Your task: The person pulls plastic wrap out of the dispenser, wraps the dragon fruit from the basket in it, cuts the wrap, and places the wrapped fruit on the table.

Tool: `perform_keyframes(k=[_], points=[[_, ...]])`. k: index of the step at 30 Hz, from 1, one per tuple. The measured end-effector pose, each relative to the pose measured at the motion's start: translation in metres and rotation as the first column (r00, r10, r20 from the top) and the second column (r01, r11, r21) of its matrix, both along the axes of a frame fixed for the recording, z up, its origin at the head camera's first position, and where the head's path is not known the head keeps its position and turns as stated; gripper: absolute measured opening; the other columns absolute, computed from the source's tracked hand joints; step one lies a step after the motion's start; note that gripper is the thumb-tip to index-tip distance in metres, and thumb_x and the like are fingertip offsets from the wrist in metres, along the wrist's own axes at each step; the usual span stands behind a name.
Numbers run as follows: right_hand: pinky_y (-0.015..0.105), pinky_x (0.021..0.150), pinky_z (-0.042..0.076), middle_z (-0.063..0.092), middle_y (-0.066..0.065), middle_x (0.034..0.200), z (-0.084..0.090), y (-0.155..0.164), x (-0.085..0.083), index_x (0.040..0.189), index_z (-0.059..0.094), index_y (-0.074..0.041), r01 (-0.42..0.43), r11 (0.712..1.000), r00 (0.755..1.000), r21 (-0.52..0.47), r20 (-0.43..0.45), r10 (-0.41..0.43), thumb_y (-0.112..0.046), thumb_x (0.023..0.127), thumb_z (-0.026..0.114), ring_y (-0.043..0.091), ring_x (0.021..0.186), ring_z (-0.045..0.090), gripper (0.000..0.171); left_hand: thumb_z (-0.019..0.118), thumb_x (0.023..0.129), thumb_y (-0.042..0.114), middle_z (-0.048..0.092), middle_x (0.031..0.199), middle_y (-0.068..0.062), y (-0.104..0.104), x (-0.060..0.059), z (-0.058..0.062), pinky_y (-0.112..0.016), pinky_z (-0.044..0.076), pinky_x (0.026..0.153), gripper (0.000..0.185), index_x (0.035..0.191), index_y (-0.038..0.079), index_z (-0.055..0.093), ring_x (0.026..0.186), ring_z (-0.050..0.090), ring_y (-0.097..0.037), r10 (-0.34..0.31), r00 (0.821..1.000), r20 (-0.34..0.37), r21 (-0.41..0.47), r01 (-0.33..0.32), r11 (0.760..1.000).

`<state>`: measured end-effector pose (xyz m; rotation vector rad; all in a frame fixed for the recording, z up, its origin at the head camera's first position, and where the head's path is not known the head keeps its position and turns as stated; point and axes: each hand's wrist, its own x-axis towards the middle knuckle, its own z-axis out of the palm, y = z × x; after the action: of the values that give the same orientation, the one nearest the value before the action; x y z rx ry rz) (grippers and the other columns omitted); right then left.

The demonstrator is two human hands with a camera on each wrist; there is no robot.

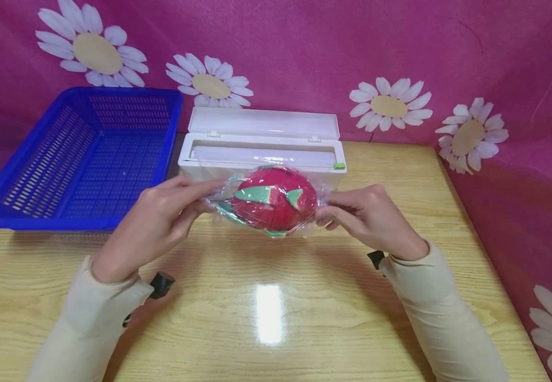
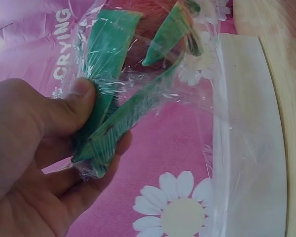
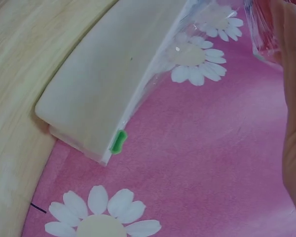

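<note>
A red dragon fruit (image 1: 280,212) with green scales is wrapped in clear cling film, held up over the table in front of a white cling film dispenser (image 1: 261,139). My left hand (image 1: 158,220) pinches its long green scales and the film around them between thumb and fingers, as the left wrist view shows close up. At the opposite end my right hand (image 1: 371,220) pinches the film beside the fruit; its fingertips are out of sight in the right wrist view. Clear film (image 2: 207,106) spreads from the fruit toward the dispenser's side.
The dispenser's lid (image 1: 263,123) stands raised, with a film roll (image 1: 266,155) inside and a green slider (image 1: 339,166) at its right end. A blue plastic basket (image 1: 42,222) stands at the left. Behind the wooden table (image 1: 209,323) hangs a pink flowered cloth (image 1: 295,53).
</note>
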<state>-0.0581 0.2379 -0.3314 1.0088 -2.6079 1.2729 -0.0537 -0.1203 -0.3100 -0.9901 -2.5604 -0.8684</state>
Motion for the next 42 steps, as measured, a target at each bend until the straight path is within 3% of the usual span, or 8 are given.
perform_keyframes(k=[8, 17, 27, 34, 38, 42], points=[[0.019, 0.063, 0.061, 0.082, 0.009, 0.093, -0.005, 0.001, -0.005, 0.108, 0.08, -0.002, 0.017, 0.989, 0.999, 0.146, 0.038, -0.023, -0.008, 0.088, 0.079, 0.008, 0.071, 0.077, 0.021, 0.067, 0.096, -0.002, 0.078, 0.101, -0.009, 0.001, -0.007, -0.004, -0.02, 0.041, 0.055, 0.042, 0.136, 0.01, 0.068, 0.076, 0.057, -0.016, 0.009, 0.99, 0.142, -0.056, -0.001, 0.998], [0.018, 0.066, 0.061, 0.081, 0.003, 0.088, -0.01, -0.003, -0.009, 0.102, 0.08, -0.006, 0.027, 0.981, 0.994, 0.192, 0.094, -0.045, -0.015, 0.095, 0.074, 0.004, 0.071, 0.075, 0.013, 0.066, 0.098, 0.002, 0.077, 0.101, -0.007, 0.001, -0.014, -0.011, -0.02, 0.038, 0.053, 0.041, 0.138, 0.011, 0.067, 0.071, 0.053, -0.015, 0.011, 0.969, 0.247, -0.077, 0.008, 0.997], [0.019, 0.065, 0.06, 0.08, 0.002, 0.086, -0.018, -0.006, -0.014, 0.1, 0.079, -0.008, 0.015, 0.971, 0.993, 0.237, 0.109, -0.042, -0.018, 0.097, 0.071, 0.004, 0.07, 0.074, 0.013, 0.065, 0.101, 0.011, 0.077, 0.101, -0.002, 0.001, -0.024, -0.022, -0.024, 0.042, 0.063, 0.037, 0.138, 0.013, 0.067, 0.075, 0.056, -0.015, 0.01, 0.957, 0.289, -0.12, 0.026, 0.992], [0.02, 0.066, 0.06, 0.08, 0.004, 0.085, -0.021, -0.008, -0.015, 0.101, 0.079, -0.009, 0.003, 0.964, 0.985, 0.265, 0.166, -0.049, -0.021, 0.098, 0.071, 0.006, 0.071, 0.074, 0.014, 0.063, 0.102, 0.01, 0.077, 0.105, -0.003, 0.001, -0.029, -0.03, -0.025, 0.044, 0.066, 0.036, 0.137, 0.013, 0.066, 0.078, 0.057, -0.015, 0.004, 0.952, 0.306, -0.144, 0.043, 0.989], [0.022, 0.064, 0.059, 0.078, 0.003, 0.081, -0.024, -0.009, -0.017, 0.099, 0.078, -0.011, -0.006, 0.956, 0.981, 0.292, 0.186, -0.05, -0.022, 0.098, 0.072, 0.009, 0.07, 0.072, 0.013, 0.063, 0.101, 0.004, 0.077, 0.11, -0.005, 0.002, -0.032, -0.034, -0.028, 0.05, 0.071, 0.037, 0.137, 0.013, 0.065, 0.082, 0.06, -0.017, 0.005, 0.946, 0.324, -0.161, 0.05, 0.986], [0.021, 0.066, 0.059, 0.078, 0.001, 0.082, -0.027, -0.009, -0.019, 0.102, 0.079, -0.01, -0.014, 0.949, 0.978, 0.316, 0.2, -0.052, -0.024, 0.097, 0.073, 0.009, 0.07, 0.07, 0.015, 0.064, 0.099, -0.001, 0.078, 0.114, -0.009, 0.002, -0.034, -0.039, -0.037, 0.061, 0.079, 0.039, 0.136, 0.011, 0.063, 0.091, 0.072, -0.02, -0.01, 0.936, 0.351, -0.152, 0.067, 0.986]])
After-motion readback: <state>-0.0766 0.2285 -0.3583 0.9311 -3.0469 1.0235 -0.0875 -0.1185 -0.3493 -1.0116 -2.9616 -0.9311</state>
